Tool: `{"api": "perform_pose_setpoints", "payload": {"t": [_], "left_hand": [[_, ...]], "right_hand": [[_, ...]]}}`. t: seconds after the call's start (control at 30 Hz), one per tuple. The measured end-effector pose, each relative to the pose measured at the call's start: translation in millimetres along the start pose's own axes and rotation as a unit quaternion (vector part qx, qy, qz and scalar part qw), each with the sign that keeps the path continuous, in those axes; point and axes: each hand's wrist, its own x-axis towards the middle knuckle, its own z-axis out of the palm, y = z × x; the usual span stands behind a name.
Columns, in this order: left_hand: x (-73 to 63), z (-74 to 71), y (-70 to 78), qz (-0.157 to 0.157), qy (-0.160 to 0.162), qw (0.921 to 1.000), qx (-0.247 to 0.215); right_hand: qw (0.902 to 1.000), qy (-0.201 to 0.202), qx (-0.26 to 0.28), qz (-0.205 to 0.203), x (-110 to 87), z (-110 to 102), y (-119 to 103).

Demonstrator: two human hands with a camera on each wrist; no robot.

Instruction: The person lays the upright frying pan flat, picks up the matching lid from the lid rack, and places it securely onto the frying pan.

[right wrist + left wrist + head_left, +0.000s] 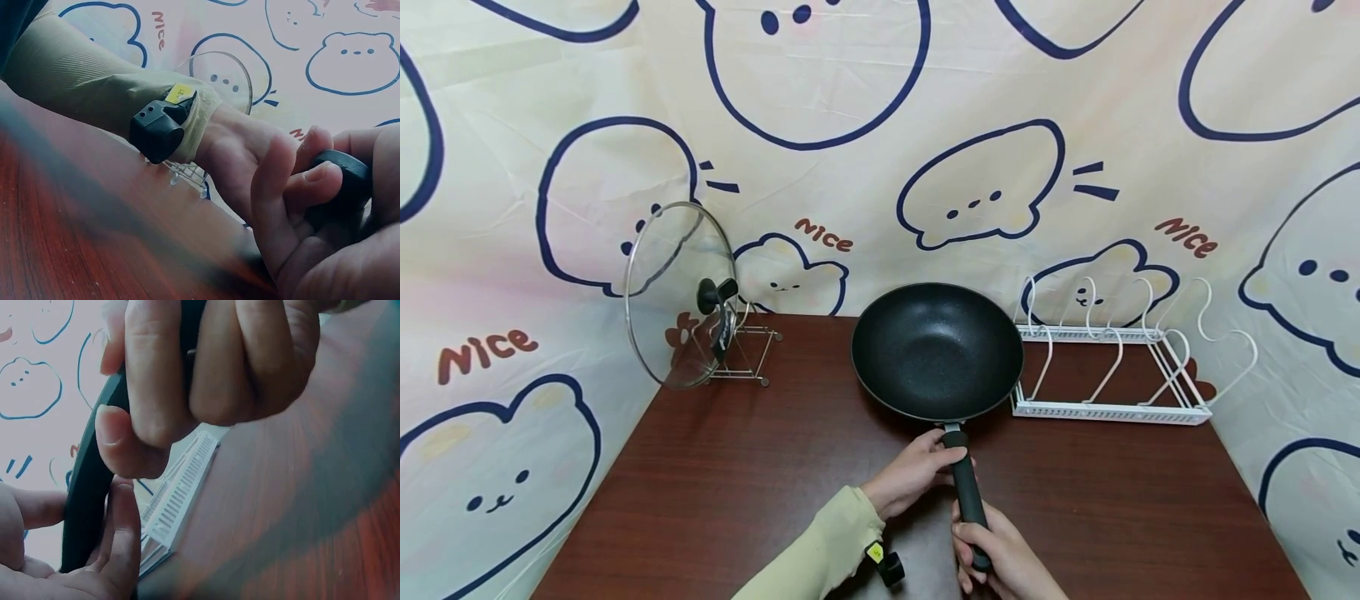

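A black frying pan [936, 350] is at the middle of the table, its bowl facing up and its handle [967, 492] pointing toward me. My left hand [912, 473] grips the handle close to the bowl; in the left wrist view its fingers [153, 375] curl round the black grip. Lower down, my right hand [1003, 557] holds the handle's end, with fingers and thumb round it. The right wrist view shows the rounded handle end [350, 175] between those fingers. The pan's underside is hidden, and whether it touches the table I cannot tell.
Left of the pan, a glass lid [673, 333] with a black knob stands upright on a small wire stand [752, 354]. A white rack [1112, 410] with curved dividers stands close to the pan's right side. Patterned cloth hangs behind the brown table [737, 467].
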Motion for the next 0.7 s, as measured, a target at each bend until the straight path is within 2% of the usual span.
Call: {"api": "perform_pose_setpoints", "payload": {"t": [0.1,0.2,0.3,0.37,0.43,0.5,0.6,0.7], "left_hand": [[-4.7,-3.3,3.8,0.007,-0.002,0.9994,0.034],[-10.8,-8.2,8.3,0.022,-0.001,0.9960,0.086],[-17.7,-17.3,13.7,0.042,-0.002,0.9866,0.157],[-22.9,-25.5,19.2,0.063,-0.009,0.9753,0.211],[-28.7,-34.8,27.4,0.090,-0.012,0.9590,0.269],[-34.9,-44.3,38.0,0.127,-0.005,0.9352,0.331],[-44.7,-56.9,58.5,0.177,0.027,0.8920,0.415],[-52.3,-67.6,79.2,0.223,0.073,0.8468,0.477]], "right_hand": [[0.9999,0.015,0.003,0.007,-0.2,0.5,-0.5],[0.9996,0.023,0.007,0.011,0.8,0.4,-1.3],[0.9995,0.029,0.005,0.011,2.6,0.8,-2.3],[0.9994,0.033,0.002,0.010,3.5,1.3,-3.2],[0.9991,0.039,0.001,0.013,4.2,1.9,-4.6],[0.9988,0.046,0.003,0.019,4.7,2.4,-6.1],[0.9979,0.057,0.007,0.030,5.4,3.3,-8.6],[0.9967,0.070,0.009,0.039,5.9,4.2,-11.1]]}}
